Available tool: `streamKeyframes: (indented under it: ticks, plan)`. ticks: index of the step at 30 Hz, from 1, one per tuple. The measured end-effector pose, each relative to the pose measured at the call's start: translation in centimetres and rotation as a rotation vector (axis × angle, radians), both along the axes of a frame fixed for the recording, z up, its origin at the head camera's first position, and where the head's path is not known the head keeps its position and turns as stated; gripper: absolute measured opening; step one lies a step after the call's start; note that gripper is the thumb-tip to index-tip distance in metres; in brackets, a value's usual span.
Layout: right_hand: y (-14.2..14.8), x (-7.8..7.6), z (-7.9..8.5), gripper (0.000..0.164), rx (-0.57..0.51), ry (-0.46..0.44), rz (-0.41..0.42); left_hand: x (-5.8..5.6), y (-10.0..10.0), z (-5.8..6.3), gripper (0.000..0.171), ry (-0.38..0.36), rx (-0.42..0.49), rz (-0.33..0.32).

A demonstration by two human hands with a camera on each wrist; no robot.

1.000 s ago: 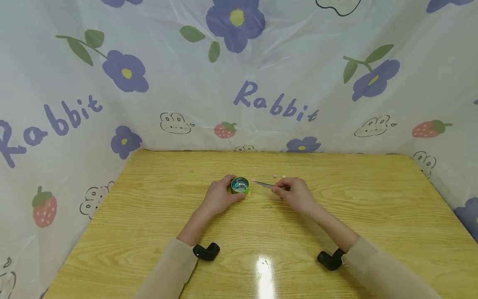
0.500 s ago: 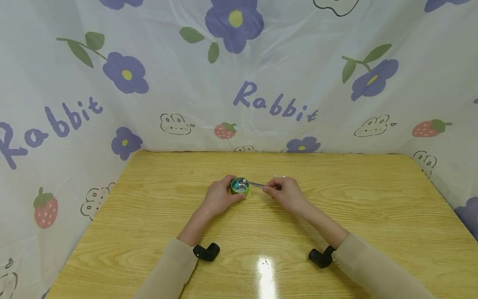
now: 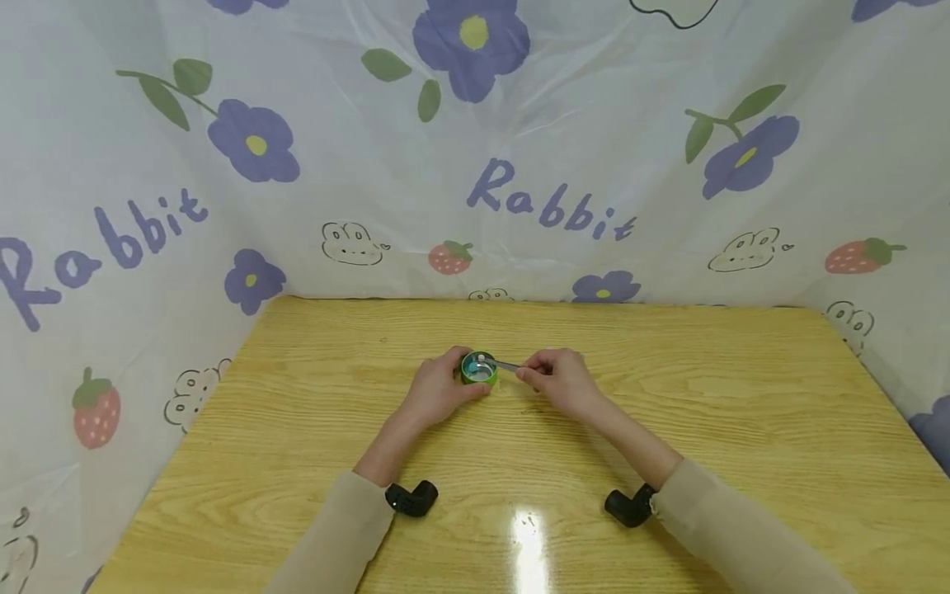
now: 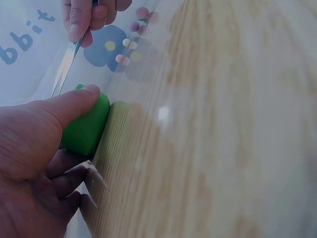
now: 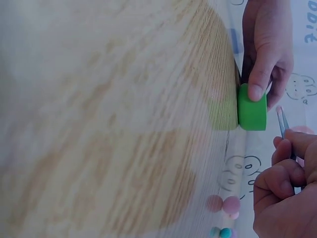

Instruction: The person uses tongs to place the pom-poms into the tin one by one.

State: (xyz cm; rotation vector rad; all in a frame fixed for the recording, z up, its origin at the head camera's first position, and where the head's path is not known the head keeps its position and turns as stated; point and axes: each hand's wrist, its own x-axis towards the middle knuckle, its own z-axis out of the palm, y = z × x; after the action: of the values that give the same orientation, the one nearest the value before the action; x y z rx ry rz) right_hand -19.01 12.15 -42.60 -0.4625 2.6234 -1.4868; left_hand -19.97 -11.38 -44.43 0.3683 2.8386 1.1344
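Note:
My left hand (image 3: 436, 391) holds a small round green tin (image 3: 480, 382) upright on the table, thumb on the near side and fingers behind. Its inside is silvery, with a teal ball (image 3: 472, 367) in it. In the right wrist view the tin's green wall (image 5: 253, 116) shows beneath the left thumb. My right hand (image 3: 562, 381) pinches metal tweezers (image 3: 506, 365) between thumb and fingers. The tweezers' tips are over the tin's opening, with a small whitish ball (image 3: 481, 357) at them. Whether the tips still grip that ball is too small to tell.
Several small balls lie on the wooden table (image 3: 334, 462) beyond the right hand, mostly hidden in the head view. The left wrist view shows a purple ball (image 4: 134, 26) and a pink ball (image 4: 142, 12) among them. A patterned cloth (image 3: 416, 190) hangs behind the table.
My right hand has moved left, carrying the tweezers and the whitish ball from right of the tin to over its opening. The left hand and the tin have stayed in place.

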Motion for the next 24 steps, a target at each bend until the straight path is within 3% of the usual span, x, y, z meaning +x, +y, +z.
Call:
streamKeyframes:
  ticks: [15, 24]
  plan:
    - [0.03, 0.11, -0.09, 0.014, 0.010, -0.056, -0.025, -0.05, 0.24, -0.06, 0.060, 0.003, -0.014, -0.006]
    - [0.46, 0.17, 0.09, 0.013, 0.029, -0.029, -0.038, -0.16, 0.04, 0.01, 0.061, 0.010, -0.014, -0.005]
